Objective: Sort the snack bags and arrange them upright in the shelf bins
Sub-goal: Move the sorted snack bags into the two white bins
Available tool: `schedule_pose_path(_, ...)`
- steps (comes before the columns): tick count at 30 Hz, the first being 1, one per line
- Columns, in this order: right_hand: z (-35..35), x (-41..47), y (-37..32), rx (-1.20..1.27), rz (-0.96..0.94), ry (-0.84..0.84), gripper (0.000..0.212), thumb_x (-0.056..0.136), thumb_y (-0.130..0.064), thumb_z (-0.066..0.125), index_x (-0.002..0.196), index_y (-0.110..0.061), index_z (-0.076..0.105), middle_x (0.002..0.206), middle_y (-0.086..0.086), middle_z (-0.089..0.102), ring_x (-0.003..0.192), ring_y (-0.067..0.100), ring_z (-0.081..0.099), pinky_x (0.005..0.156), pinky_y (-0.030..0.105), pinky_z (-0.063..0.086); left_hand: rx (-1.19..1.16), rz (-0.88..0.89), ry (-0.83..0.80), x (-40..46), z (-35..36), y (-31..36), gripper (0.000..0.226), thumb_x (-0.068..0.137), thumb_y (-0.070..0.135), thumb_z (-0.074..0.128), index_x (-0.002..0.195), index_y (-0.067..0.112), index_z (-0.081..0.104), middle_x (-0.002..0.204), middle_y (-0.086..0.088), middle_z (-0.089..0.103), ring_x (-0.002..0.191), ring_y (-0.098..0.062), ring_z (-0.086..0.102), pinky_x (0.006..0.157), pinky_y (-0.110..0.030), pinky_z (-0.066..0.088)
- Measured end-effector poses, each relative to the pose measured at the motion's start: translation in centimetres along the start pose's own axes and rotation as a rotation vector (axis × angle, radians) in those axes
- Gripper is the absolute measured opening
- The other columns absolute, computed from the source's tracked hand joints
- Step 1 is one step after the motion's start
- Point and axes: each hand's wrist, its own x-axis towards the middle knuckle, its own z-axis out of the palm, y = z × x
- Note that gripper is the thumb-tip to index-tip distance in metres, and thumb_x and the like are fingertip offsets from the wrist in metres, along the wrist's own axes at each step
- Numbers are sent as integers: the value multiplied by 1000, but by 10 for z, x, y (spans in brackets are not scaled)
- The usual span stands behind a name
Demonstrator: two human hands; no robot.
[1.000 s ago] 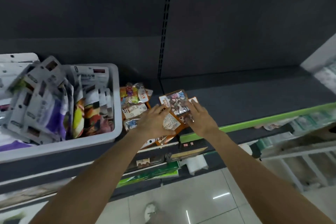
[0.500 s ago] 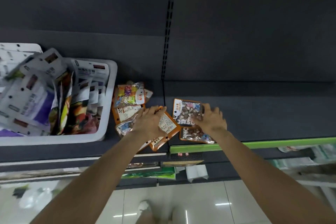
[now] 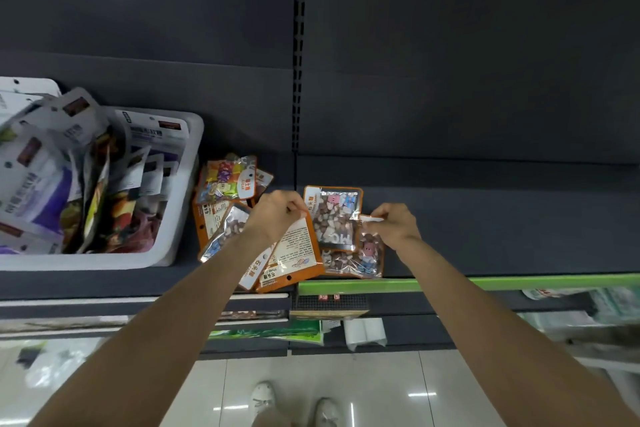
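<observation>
Several orange-edged snack bags lie flat on the dark shelf [image 3: 485, 229]. My left hand [image 3: 277, 215] pinches the top edge of a back-side-up orange bag [image 3: 294, 253] that reaches to the shelf's front lip. My right hand [image 3: 394, 224] pinches the corner of a clear-windowed bag of brown candies [image 3: 367, 253] lying near the front edge. Between my hands lies another candy bag [image 3: 332, 215], face up. A colourful candy bag [image 3: 227, 180] tops a small pile to the left of my left hand.
A white bin [image 3: 180, 218] at the left holds several white and purple snack bags standing or leaning. The shelf has a green front strip [image 3: 519, 282] and a slotted upright [image 3: 298, 45] behind. Lower shelves and my shoes on the tiled floor show below.
Both hands went from resting flat on the bags to pinching bag edges. The right hand moved right to the lower candy bag, and the camera view tilted down slightly.
</observation>
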Motion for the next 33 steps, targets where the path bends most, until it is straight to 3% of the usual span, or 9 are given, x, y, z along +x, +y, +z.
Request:
schedule_pose_path(2,-1,0,-2,4,-54,24,14,78,-5,73,84,-11,62,96,10,67,82,16,57,64,23,42,-71,42,13,-2,-1,6,17,88,11,64,79,25,65,84,7,66,79,-3,59,71,-13,46)
schedule_pose_path(7,3,5,-7,4,-101,90,6,86,-6,64,89,-11,63,104,11,67,99,24,62,76,27,46,-51,-19,28,2,4,4,13,91,14,61,81,23,62,103,0,64,96,-13,58,80,-26,45)
schedule_pose_path(10,9,10,-10,-2,-99,103,12,87,-7,63,100,-7,65,107,11,67,103,25,61,75,24,42,-49,-86,18,8,5,1,10,92,13,59,84,19,62,108,-4,64,101,-15,56,80,-25,40)
schedule_pose_path(14,16,14,-13,45,-114,93,11,84,-4,65,94,-8,64,105,12,67,99,25,63,70,24,42,-22,-107,-62,20,6,-1,9,90,14,62,83,19,64,107,-4,67,106,-17,59,83,-24,42)
schedule_pose_path(17,13,15,-12,28,-121,79,12,82,-3,68,86,-13,62,101,11,68,96,25,64,75,30,50,53,-41,-98,29,3,-3,11,88,16,65,79,22,66,112,7,58,111,-9,51,91,-28,40)
schedule_pose_path(19,10,16,-10,6,-126,71,13,81,-3,68,84,-14,61,96,9,67,92,23,64,78,33,51,71,2,-148,34,-2,-3,5,89,17,64,87,18,69,111,11,51,109,-5,45,93,-32,41)
schedule_pose_path(23,4,15,-7,18,-134,69,13,80,-1,69,82,-12,62,87,5,64,85,19,62,68,26,47,133,86,-215,46,-9,1,12,91,22,61,81,28,61,99,8,63,102,-11,58,94,-39,46)
schedule_pose_path(29,-15,9,-10,34,-175,128,14,81,-2,69,80,-14,61,82,3,63,77,14,58,59,17,40,133,270,-183,51,-15,17,13,90,16,61,83,27,60,89,8,65,88,-8,62,88,-37,50)
schedule_pose_path(33,-33,-3,-16,89,-215,173,23,81,-4,69,72,-22,59,80,2,65,77,17,62,63,23,47,103,339,-125,40,-23,36,16,92,14,58,104,23,54,84,10,59,86,-10,61,80,-25,48)
